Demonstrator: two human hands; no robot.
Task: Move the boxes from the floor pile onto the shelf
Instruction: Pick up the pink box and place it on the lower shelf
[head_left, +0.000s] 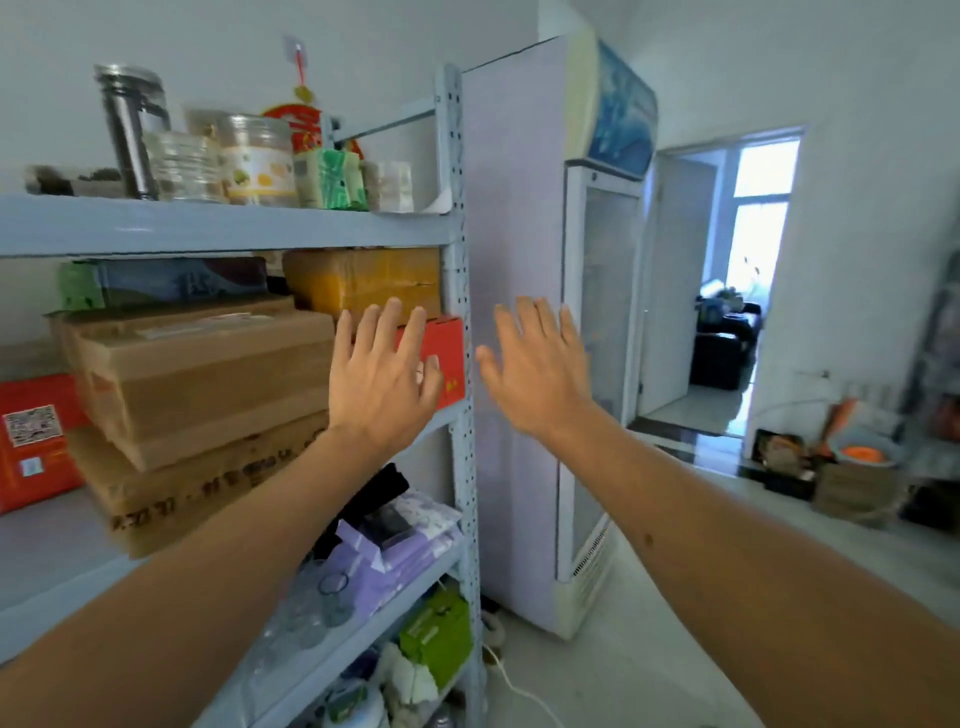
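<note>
Reaching forward with both arms, the person holds each hand up, empty, with the fingers straight and spread. The left hand (382, 382) is raised in front of the grey metal shelf (228, 226), its fingertips over the near edge of a red box (451, 353) that sits at the right end of the middle level; whether they touch the box cannot be told. Just above those fingertips a yellow-taped box (363, 280) rests on the red one. Left of the fingers, two brown cardboard boxes (208, 374) lie stacked on the same level, and further left stands another red carton (34, 441). The right hand (540, 374) hangs in the air beside the shelf's upright post, its fingers in front of the side of a tall white fridge (514, 312). Well to the right of these fingers, low on the floor by the doorway, sits a blurred pile of boxes (852, 488).
</note>
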